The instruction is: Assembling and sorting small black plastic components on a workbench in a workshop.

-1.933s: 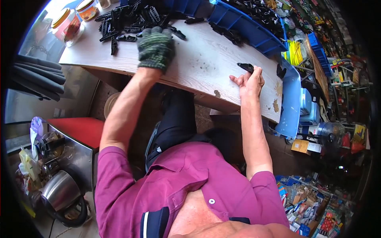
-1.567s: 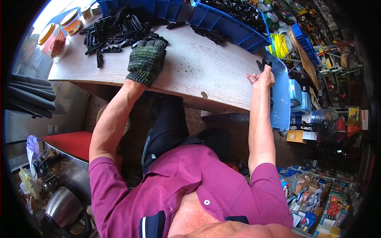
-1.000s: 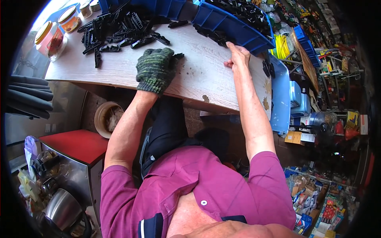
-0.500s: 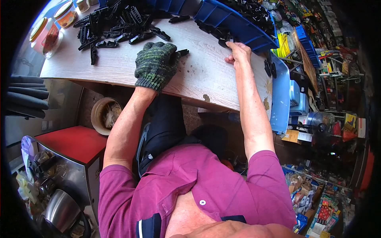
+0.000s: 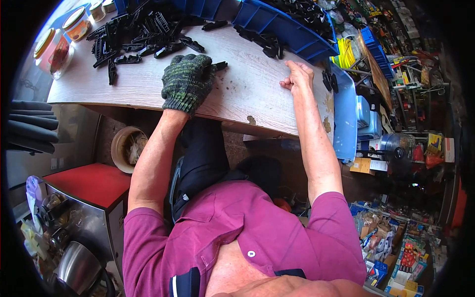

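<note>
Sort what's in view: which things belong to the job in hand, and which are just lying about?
Apparently the job's:
black part in the gloved left hand
pile of black parts on the table
row of black parts near the right hand
blue crate behind that row

Seemingly just lying about:
lidded jars
yellow coil
steel kettle
bucket

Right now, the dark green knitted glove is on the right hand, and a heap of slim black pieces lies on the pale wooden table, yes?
No: the head view shows the dark green knitted glove on the left hand; the right hand is bare. The heap of slim black pieces does lie on the pale wooden table.
</note>
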Demonstrator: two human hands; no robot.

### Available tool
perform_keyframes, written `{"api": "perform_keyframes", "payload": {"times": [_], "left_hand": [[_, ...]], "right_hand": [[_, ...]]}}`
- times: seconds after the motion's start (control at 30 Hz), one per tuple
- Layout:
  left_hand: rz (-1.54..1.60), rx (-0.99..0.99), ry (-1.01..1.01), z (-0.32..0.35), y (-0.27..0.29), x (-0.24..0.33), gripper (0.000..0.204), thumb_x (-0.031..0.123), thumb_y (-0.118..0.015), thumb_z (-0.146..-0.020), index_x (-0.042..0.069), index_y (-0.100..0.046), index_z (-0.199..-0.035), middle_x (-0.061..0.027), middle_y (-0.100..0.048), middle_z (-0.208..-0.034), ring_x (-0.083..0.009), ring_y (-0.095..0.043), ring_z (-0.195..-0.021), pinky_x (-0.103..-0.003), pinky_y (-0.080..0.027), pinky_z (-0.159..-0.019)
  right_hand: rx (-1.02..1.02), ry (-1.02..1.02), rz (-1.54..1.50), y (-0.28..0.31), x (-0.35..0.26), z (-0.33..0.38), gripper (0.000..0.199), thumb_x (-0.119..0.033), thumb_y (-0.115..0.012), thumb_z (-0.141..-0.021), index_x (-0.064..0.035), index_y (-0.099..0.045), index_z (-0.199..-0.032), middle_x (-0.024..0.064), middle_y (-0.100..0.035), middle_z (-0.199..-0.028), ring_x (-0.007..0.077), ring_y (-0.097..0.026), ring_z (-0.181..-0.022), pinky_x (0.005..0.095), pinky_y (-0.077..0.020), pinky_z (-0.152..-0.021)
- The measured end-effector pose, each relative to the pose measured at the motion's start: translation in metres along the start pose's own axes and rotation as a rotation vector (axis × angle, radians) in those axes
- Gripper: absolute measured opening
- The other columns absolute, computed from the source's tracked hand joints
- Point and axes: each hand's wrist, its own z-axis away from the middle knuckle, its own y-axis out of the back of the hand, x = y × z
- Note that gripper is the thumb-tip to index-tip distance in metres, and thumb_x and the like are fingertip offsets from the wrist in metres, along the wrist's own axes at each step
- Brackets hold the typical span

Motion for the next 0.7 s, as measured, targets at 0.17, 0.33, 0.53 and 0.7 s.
{"api": "perform_keyframes", "payload": {"times": [0.17, 0.33, 0.53, 0.7], "left_hand": [[-0.032, -0.006, 0.023, 0.0, -0.004, -0.003, 0.017, 0.031, -0.069, -0.086, 0.016, -0.072, -0.093, -0.0106, -0.069, -0.088, -0.0343, -0.064, -0.089, -0.047, -0.052, -0.076], [-0.005, 0.011, -0.001, 0.001, -0.001, -0.002, 0.017, 0.03, -0.069, -0.086, 0.015, -0.072, -0.091, -0.0113, -0.069, -0.088, -0.0342, -0.064, -0.088, -0.048, -0.052, -0.076], [0.043, 0.024, 0.007, -0.001, -0.003, -0.004, 0.019, 0.024, -0.068, -0.087, 0.011, -0.072, -0.1, -0.0139, -0.07, -0.093, -0.0366, -0.064, -0.09, -0.048, -0.051, -0.08], [0.109, 0.217, -0.094, 0.005, 0.0, -0.001, 0.019, 0.019, -0.069, -0.088, 0.009, -0.071, -0.103, -0.0155, -0.07, -0.093, -0.0371, -0.064, -0.089, -0.047, -0.051, -0.081]], "right_hand": [[0.083, 0.061, 0.136, -0.018, -0.007, -0.008, 0.035, -0.021, -0.08, -0.08, -0.0036, -0.066, -0.108, 0.0052, -0.057, -0.065, 0.0139, -0.05, -0.041, 0.0356, -0.0539, -0.04], [0.068, 0.139, 0.381, -0.031, -0.019, -0.008, 0.04, -0.024, -0.081, -0.077, -0.004, -0.07, -0.11, 0.0042, -0.06, -0.069, 0.0126, -0.05, -0.044, 0.0307, -0.0483, -0.038], [0.059, 0.235, 0.312, -0.025, -0.01, -0.013, 0.035, -0.025, -0.077, -0.081, -0.0004, -0.068, -0.104, 0.0046, -0.057, -0.064, 0.013, -0.047, -0.041, 0.0317, -0.0493, -0.038], [-0.117, 0.061, 0.061, -0.012, -0.005, 0.029, 0.023, -0.023, -0.072, -0.087, -0.0038, -0.06, -0.092, 0.0028, -0.046, -0.053, 0.0145, -0.048, -0.038, 0.0375, -0.0574, -0.042]]}}
